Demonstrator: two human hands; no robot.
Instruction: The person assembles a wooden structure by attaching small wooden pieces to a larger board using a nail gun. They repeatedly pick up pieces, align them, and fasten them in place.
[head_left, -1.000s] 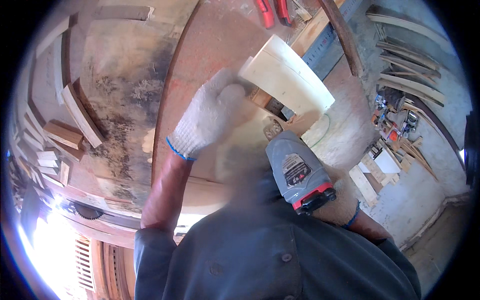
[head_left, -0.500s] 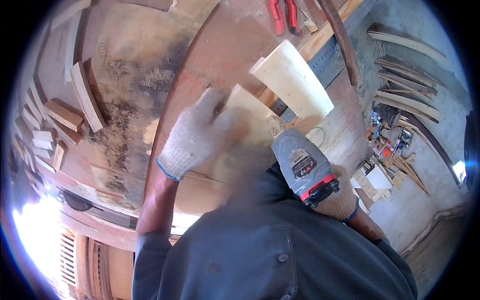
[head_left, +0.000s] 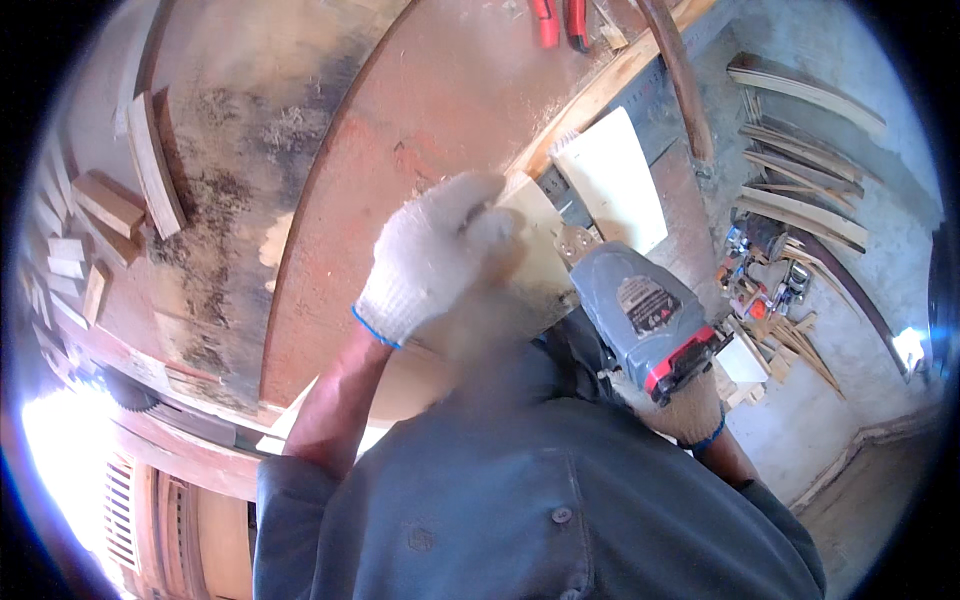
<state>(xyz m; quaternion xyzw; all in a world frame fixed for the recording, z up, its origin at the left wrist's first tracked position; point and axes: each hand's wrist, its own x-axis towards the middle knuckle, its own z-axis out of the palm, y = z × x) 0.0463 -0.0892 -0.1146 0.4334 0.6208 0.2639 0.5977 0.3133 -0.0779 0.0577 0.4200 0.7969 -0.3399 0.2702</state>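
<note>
My left hand [head_left: 430,255], in a white knitted glove with a blue cuff edge, is closed on a pale wooden board [head_left: 537,225]. Its thumb and fingers meet near the board's left side, partly blurred. My right hand [head_left: 690,405], gloved the same way, is wrapped around a grey and red nail gun [head_left: 645,305], whose body hides most of the fingers. The metal nose of the tool rests at or just over the board's right edge; contact is hard to judge. A second, whiter board [head_left: 615,175] lies just beyond, to the right.
Beneath lies a reddish worktable [head_left: 330,250] with a long wooden strip [head_left: 590,90] along its far right side. Red-handled pliers [head_left: 560,22] lie at the top. Wood offcuts [head_left: 110,205] are scattered left, near a circular saw blade [head_left: 130,393]. Boards lean along the right wall.
The view has shifted a little. Both hands, the nail gun and the held board have moved right in the picture. The whiter board now sits at a steeper angle.
</note>
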